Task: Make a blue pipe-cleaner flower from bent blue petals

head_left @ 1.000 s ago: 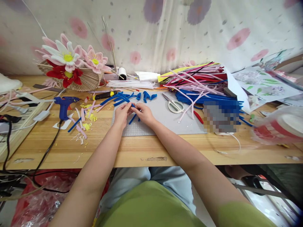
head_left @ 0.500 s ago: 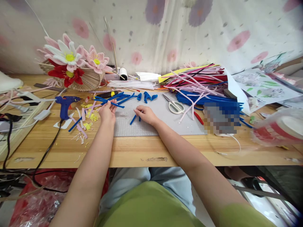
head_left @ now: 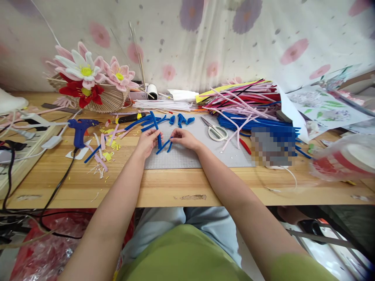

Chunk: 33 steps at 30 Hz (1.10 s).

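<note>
Between the thumb and fingers of my left hand [head_left: 148, 142] is a straight blue pipe cleaner [head_left: 154, 120], held nearly upright. My right hand [head_left: 184, 139] pinches a bent blue pipe cleaner [head_left: 164, 146] whose two ends point down and left. The hands are close together above the grey cutting mat [head_left: 187, 160], and the two blue pieces nearly meet. Beyond them on the mat lie several twisted blue pieces [head_left: 182, 120]. Loose blue pipe cleaners [head_left: 137, 121] lie just behind my left hand.
Scissors [head_left: 217, 132] lie right of my hands, before a blue pipe cleaner bundle [head_left: 243, 124]. A glue gun [head_left: 79, 130] stands left among yellow scraps. Fuzzy flowers [head_left: 84, 72] sit at the back left. A plastic-wrapped tub [head_left: 345, 158] is at the right.
My left hand has moved right and slightly nearer, bringing a blue pipe cleaner from the loose ones. My right hand has shifted slightly right, still with its bent piece.
</note>
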### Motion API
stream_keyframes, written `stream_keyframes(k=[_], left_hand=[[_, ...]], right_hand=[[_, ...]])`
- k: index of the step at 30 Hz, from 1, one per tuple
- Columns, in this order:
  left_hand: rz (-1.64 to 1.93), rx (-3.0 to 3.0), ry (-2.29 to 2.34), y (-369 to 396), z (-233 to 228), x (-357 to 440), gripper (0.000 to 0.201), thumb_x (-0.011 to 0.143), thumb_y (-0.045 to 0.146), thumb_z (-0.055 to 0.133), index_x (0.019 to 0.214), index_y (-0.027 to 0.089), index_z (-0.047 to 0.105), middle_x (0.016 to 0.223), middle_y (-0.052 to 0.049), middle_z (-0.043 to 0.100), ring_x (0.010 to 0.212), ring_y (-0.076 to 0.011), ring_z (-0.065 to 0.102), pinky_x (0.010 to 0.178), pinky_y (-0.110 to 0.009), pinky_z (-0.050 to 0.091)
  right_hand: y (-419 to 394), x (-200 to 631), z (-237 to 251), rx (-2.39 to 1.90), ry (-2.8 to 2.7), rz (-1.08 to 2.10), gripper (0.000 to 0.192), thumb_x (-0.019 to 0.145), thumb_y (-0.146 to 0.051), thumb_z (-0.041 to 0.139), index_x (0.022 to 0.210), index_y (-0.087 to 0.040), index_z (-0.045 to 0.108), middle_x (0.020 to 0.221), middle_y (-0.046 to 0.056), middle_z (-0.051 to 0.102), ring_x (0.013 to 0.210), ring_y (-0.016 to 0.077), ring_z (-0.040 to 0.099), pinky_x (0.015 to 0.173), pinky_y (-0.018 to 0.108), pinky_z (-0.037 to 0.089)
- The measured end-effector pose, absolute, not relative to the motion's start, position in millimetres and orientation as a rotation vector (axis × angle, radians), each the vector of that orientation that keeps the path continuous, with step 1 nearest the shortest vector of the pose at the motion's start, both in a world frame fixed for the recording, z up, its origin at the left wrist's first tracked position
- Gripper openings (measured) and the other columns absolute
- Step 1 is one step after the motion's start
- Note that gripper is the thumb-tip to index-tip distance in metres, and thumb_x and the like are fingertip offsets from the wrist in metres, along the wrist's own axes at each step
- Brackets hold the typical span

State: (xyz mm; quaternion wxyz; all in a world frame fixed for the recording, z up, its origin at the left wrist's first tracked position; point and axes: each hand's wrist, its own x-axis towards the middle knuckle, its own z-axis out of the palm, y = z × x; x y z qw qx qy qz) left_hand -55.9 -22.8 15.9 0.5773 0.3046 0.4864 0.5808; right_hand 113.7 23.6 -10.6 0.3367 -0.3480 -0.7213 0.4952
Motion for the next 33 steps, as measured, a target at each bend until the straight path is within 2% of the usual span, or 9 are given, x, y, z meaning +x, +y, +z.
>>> stream_keyframes(k=[2,4,7,10,13,17,25,33], left_hand=[[1.331,0.737,1.130,-23.5,15.0,-56.3,0.020,0.064,0.020,0.072,0.070,0.013,0.054,0.062,0.002,0.059,0.054,-0.0067,0.056,0.053,-0.019,0.051],[1.319,0.748,1.147,-24.0,14.2,-56.2,0.025,0.060,0.021,0.075,0.068,0.013,0.053,0.062,0.003,0.058,0.054,-0.0059,0.055,0.053,-0.019,0.050],[1.303,0.796,1.193,-24.2,12.7,-54.3,0.028,0.057,0.023,0.077,0.068,0.013,0.053,0.062,0.003,0.057,0.055,-0.0062,0.054,0.052,-0.020,0.050],[1.303,0.848,1.230,-23.8,10.6,-51.3,0.025,0.061,0.023,0.073,0.070,0.013,0.053,0.064,0.002,0.058,0.060,-0.0082,0.057,0.057,-0.023,0.052],[1.290,0.920,1.274,-23.4,7.8,-49.3,0.021,0.066,0.024,0.068,0.074,0.015,0.052,0.064,0.002,0.057,0.057,-0.0097,0.057,0.055,-0.025,0.051],[1.159,1.141,1.319,-23.9,3.8,-47.6,0.019,0.069,0.031,0.064,0.075,0.016,0.055,0.057,0.004,0.050,0.045,-0.0078,0.046,0.045,-0.025,0.046],[1.137,1.277,1.366,-24.8,-1.5,-44.6,0.022,0.061,0.032,0.068,0.069,0.016,0.057,0.059,0.004,0.050,0.047,-0.0064,0.042,0.038,-0.019,0.039],[1.100,1.331,1.403,-26.6,-1.7,-45.8,0.016,0.059,0.026,0.070,0.065,0.016,0.059,0.052,0.004,0.049,0.040,-0.0060,0.039,0.035,-0.018,0.029]], right_hand=[[24.4,115.1,-9.3,-0.838,-1.602,1.515,0.023,0.062,-0.029,0.067,0.074,-0.018,0.050,0.065,-0.004,0.054,0.059,0.0087,0.049,0.058,0.022,0.039],[25.4,117.6,-7.0,-0.800,-1.372,1.601,0.025,0.060,-0.028,0.068,0.074,-0.019,0.049,0.064,-0.005,0.054,0.057,0.0075,0.050,0.053,0.020,0.037],[27.7,120.9,-3.9,-0.767,-1.123,1.601,0.024,0.060,-0.025,0.067,0.073,-0.019,0.048,0.062,-0.006,0.054,0.055,0.0066,0.052,0.052,0.019,0.040],[29.3,121.6,-2.1,-0.768,-0.976,1.579,0.023,0.063,-0.024,0.065,0.072,-0.020,0.045,0.061,-0.006,0.056,0.056,0.0076,0.056,0.055,0.020,0.045],[28.0,119.1,-1.1,-0.751,-0.935,1.568,0.022,0.066,-0.023,0.064,0.073,-0.020,0.043,0.060,-0.006,0.058,0.056,0.0088,0.059,0.056,0.021,0.048],[25.4,114.3,-0.2,-0.745,-0.930,1.575,0.022,0.070,-0.023,0.064,0.074,-0.020,0.042,0.060,-0.006,0.059,0.055,0.0099,0.061,0.057,0.023,0.050],[39.6,123.7,-3.8,-0.809,-0.569,1.398,0.015,0.072,-0.014,0.054,0.073,-0.020,0.040,0.054,-0.007,0.056,0.054,0.0089,0.060,0.054,0.019,0.048],[38.9,126.6,-4.2,-0.840,-0.695,1.470,0.019,0.067,-0.020,0.058,0.074,-0.021,0.040,0.057,-0.007,0.055,0.057,0.0087,0.060,0.056,0.020,0.047]])
